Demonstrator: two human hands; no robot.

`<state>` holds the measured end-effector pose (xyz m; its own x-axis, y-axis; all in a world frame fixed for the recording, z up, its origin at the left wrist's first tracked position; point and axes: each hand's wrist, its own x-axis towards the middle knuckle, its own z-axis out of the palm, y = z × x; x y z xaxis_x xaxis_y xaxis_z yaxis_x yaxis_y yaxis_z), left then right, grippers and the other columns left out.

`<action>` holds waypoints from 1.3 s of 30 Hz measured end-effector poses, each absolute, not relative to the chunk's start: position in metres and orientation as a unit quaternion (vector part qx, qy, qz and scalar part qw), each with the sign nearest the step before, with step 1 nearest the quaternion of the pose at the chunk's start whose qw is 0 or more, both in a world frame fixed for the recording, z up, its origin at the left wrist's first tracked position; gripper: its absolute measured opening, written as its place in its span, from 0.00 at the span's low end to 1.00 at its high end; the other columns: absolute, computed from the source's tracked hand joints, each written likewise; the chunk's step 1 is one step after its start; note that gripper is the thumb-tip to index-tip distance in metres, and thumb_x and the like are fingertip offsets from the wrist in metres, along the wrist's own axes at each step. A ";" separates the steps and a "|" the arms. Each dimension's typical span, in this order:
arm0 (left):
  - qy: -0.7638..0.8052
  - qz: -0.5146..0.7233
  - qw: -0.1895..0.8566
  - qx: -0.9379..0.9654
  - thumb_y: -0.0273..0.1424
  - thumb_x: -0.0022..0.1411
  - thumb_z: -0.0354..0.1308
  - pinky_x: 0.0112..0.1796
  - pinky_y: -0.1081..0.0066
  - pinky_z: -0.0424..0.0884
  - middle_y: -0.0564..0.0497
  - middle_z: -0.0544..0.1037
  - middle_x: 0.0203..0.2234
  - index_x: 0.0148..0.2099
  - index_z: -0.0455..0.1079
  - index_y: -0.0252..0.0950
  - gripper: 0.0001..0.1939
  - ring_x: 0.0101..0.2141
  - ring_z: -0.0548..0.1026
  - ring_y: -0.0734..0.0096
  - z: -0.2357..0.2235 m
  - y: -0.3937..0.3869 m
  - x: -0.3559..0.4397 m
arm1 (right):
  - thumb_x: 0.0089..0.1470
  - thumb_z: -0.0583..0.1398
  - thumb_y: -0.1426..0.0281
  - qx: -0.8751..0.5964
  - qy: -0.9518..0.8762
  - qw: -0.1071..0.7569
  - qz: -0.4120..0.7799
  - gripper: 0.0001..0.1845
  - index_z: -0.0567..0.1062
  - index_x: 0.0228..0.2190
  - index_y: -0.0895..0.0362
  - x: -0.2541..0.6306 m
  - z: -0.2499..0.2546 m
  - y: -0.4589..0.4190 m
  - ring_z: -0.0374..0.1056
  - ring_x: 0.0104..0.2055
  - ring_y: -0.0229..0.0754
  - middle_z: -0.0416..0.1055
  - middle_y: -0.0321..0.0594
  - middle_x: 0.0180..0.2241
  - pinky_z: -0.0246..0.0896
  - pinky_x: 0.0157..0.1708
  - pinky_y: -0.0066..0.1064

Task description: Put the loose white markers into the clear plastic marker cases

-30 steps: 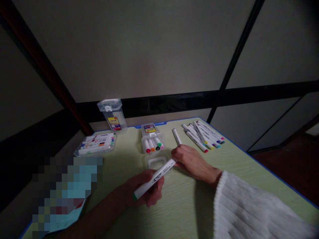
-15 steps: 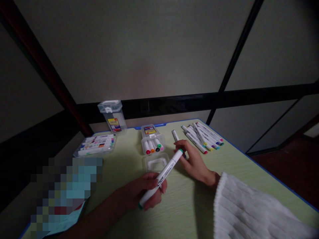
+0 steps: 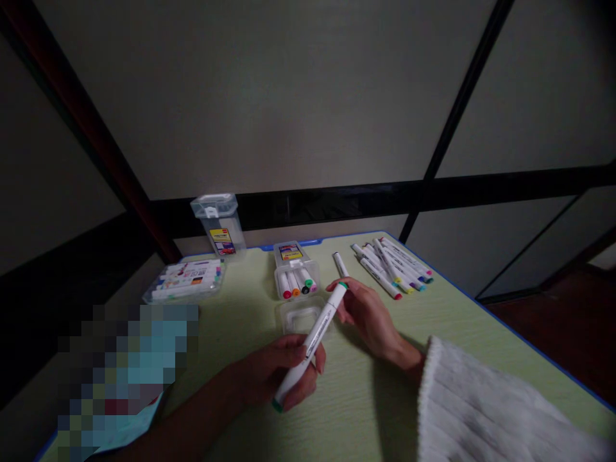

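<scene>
A white marker (image 3: pixel 314 343) with green ends slants up and away from me. My left hand (image 3: pixel 291 372) is closed around its lower half, with the thumb on top. At its upper end, the curled fingers of my right hand (image 3: pixel 368 317) meet the green cap; part of those fingers is hidden behind the marker. Just beyond my right hand lies another white marker (image 3: pixel 340 263), its near end covered by the hand. A clear plastic lid (image 3: pixel 283 316) rests on the table behind the held marker.
An open clear case (image 3: pixel 296 258) lies mid-table holding several markers. Loose markers (image 3: pixel 385 268) are piled at the right. At the left are a flat pack of markers (image 3: pixel 185 281), an upright clear case (image 3: pixel 221 224) and a blurred light-blue item (image 3: pixel 132 420). A wall panel stands behind.
My right hand has moved slightly left, and its fingers have come to the marker's upper green end. My left hand has shifted a little right, with the marker standing slightly steeper.
</scene>
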<state>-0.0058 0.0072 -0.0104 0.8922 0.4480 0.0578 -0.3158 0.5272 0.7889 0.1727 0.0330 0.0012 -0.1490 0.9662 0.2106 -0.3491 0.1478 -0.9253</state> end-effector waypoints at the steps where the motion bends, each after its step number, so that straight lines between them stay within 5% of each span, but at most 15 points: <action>1: 0.078 0.220 0.870 0.435 0.38 0.58 0.55 0.13 0.81 0.52 0.56 0.65 0.10 0.35 0.67 0.30 0.14 0.10 0.58 0.81 -0.010 0.007 -0.005 | 0.51 0.53 0.56 -0.308 -0.489 0.572 0.583 0.19 0.72 0.29 0.60 0.171 0.002 0.031 0.49 0.15 0.32 0.60 0.31 0.13 0.41 0.16 0.26; 9: 0.107 0.215 0.851 0.467 0.43 0.56 0.56 0.14 0.80 0.53 0.56 0.67 0.12 0.38 0.66 0.31 0.18 0.12 0.59 0.82 -0.011 0.005 -0.003 | 0.47 0.59 0.54 -0.281 -0.425 0.537 0.673 0.21 0.71 0.25 0.62 0.161 0.008 0.020 0.43 0.12 0.27 0.54 0.26 0.09 0.33 0.15 0.23; 17: 0.186 0.131 0.828 0.513 0.45 0.47 0.63 0.11 0.80 0.43 0.56 0.72 0.17 0.39 0.63 0.32 0.24 0.11 0.53 0.86 0.001 0.004 -0.003 | 0.45 0.61 0.54 -0.290 -0.388 0.581 0.654 0.20 0.70 0.22 0.60 0.164 0.007 0.024 0.43 0.12 0.27 0.52 0.25 0.08 0.33 0.13 0.22; 39: 0.242 0.103 0.814 0.518 0.46 0.47 0.60 0.11 0.79 0.44 0.59 0.69 0.13 0.37 0.62 0.34 0.22 0.10 0.53 0.84 0.004 -0.003 0.005 | 0.45 0.62 0.55 -0.267 -0.389 0.574 0.669 0.23 0.62 0.15 0.58 0.166 0.008 0.023 0.36 0.13 0.27 0.45 0.23 0.09 0.34 0.13 0.20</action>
